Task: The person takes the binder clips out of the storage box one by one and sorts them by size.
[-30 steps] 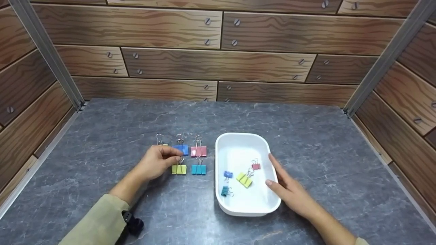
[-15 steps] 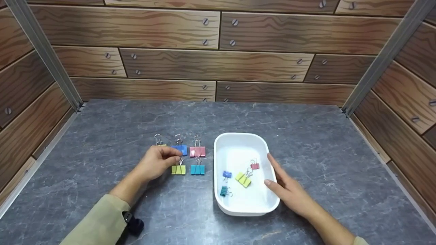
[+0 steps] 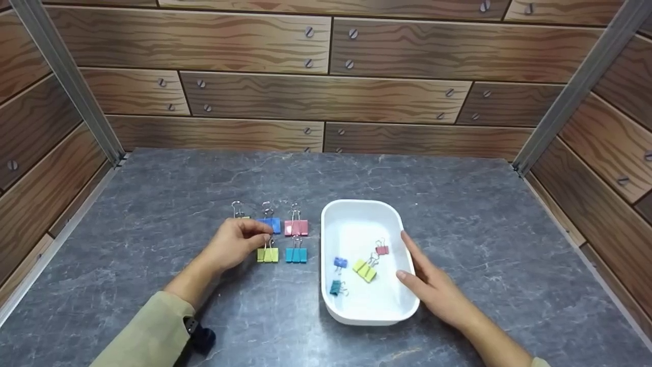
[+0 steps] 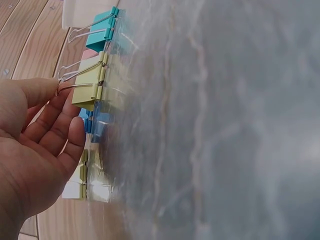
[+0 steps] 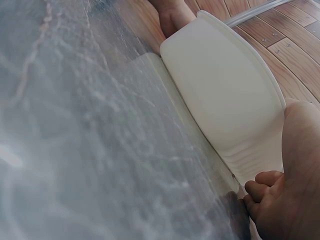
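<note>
My left hand [image 3: 234, 243] pinches the wire handles of a yellow binder clip [image 3: 268, 255] between thumb and fingers; in the left wrist view that clip [image 4: 90, 82] stands on the table. Right of it stands a turquoise clip [image 3: 296, 256]. Behind are a blue clip [image 3: 272, 224], partly covered by my fingers, a pink clip [image 3: 296, 228], and another yellow clip [image 3: 243, 218] mostly hidden by the hand. With my right hand [image 3: 433, 285] I grip the right wall of a white plastic tub [image 3: 364, 320], thumb over the rim, other fingers outside.
Inside the tub lie a small blue clip [image 3: 340, 262], a small teal clip [image 3: 335, 288], a yellow clip [image 3: 365, 270] and a small red clip [image 3: 382, 250]. The dark marbled table [image 3: 254, 173] is enclosed by wood-patterned walls [image 3: 254, 94] with metal corner posts.
</note>
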Motion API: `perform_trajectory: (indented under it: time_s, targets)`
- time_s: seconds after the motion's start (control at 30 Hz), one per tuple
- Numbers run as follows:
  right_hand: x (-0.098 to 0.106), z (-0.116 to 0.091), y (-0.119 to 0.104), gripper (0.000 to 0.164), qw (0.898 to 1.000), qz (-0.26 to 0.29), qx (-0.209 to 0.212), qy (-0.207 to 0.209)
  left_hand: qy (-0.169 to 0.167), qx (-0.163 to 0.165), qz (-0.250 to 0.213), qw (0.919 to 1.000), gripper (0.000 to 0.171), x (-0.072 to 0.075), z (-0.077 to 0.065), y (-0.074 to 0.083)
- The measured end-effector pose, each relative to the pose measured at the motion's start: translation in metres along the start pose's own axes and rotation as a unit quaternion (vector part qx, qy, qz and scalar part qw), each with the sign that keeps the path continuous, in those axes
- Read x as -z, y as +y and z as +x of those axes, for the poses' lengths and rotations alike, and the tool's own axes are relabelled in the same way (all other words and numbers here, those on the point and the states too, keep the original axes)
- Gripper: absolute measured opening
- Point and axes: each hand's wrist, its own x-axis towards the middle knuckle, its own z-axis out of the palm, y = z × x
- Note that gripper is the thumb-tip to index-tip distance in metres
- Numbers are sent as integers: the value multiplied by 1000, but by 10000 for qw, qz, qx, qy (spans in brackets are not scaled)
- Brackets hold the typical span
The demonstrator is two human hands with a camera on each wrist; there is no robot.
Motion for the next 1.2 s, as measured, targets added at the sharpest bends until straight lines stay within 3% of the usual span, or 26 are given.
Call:
perform_trajectory:
  time_s: [0.13, 0.4, 0.53, 0.7, 0.97, 1.2]
  targets:
    - [-1, 0, 1, 77, 10000, -72, -48, 28, 7, 20, -76, 10000, 18, 2, 0, 0]
    - [-1, 0, 1, 77, 9998, 20, -198, -34, 56, -307, 56, 9995, 19, 7, 4, 9]
    - [-2, 1, 1, 77, 9998, -22, -188, -19, -18, -310, -4, 9995, 19, 7, 4, 25]
    - [-1, 1, 2, 77, 9999, -45, -153, -20, -321, -581, 39, 9978, 18, 1, 6, 55]
    - [0, 1, 2, 77, 10000, -55, -48, -20, -997, -1218, 62, 9875, 20, -32, 21, 97]
    - [0, 0, 3, 77, 10000, -2, -18, -43, -1681, -1440, 26, 9752, 21, -78, 36, 110]
